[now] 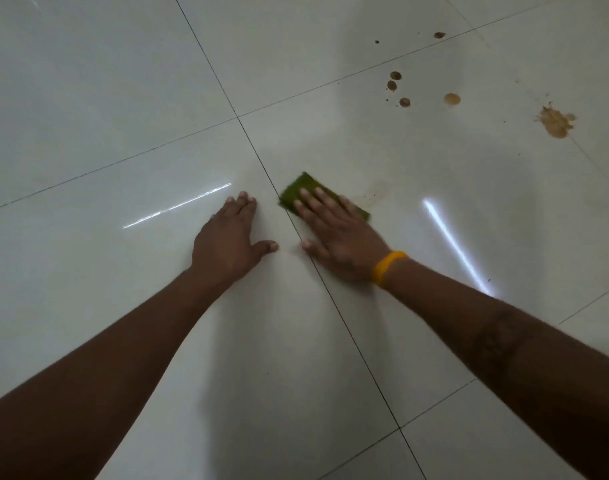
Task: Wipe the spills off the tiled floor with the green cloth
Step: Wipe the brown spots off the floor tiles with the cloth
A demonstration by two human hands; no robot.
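Tiled floor [88,98], pale glossy tiles, dark grout lines crossing near centre. Two bright streaks of reflected light, one left of the hands, one to the right.

Left hand [228,239]: flat on the floor, palm down, fingers together and extended, thumb splayed out toward the right. Holds nothing. It sits just left of the long diagonal grout line, on a clean tile.

Right hand [334,233]: palm down, fingers spread and stretched flat, pressing on the green cloth [297,190]. Not gripping it, only pinning it under fingers and palm. Thumb tip touches the floor close to the grout line. Yellow wristband [387,268] on this wrist; dark marking on the forearm, detail unclear.

The green cloth lies flat, its left corner over the diagonal grout line, most of it on the tile to the right. Far corner and right end show beyond the fingers.

Just right of the cloth: a faint brownish smear [375,192] with small specks.

Toward the floor's far right: brown spills [555,123], one large ragged blotch, several small round drops to its left, well apart from the cloth.
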